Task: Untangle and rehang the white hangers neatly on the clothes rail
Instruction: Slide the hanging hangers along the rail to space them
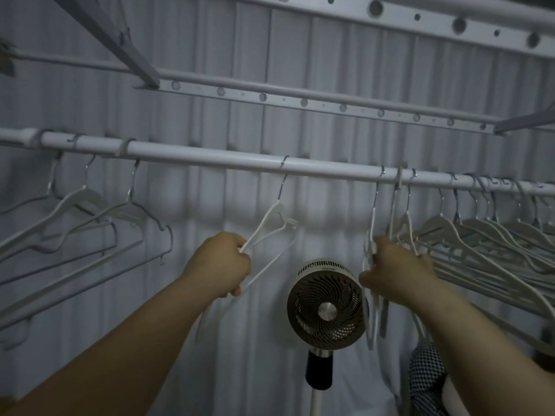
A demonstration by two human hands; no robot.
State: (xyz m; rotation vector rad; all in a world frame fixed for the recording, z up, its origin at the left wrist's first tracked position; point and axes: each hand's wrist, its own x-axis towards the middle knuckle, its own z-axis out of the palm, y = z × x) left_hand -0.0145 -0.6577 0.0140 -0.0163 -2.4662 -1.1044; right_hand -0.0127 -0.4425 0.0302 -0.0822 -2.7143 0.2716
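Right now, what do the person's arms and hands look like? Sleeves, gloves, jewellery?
Both forearms are bare right to the frame's bottom edge: no sleeves in view. The left hand and right hand wear no gloves. No watch, bracelet or ring is visible, though the light is dim and the picture slightly blurred.

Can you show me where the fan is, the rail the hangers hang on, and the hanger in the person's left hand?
fan (326, 306): head view, on its round front grille.
rail (210, 158): head view, on a bare stretch of the white bar.
hanger (271, 226): head view, on its white shoulder, above the left hand (220, 265).
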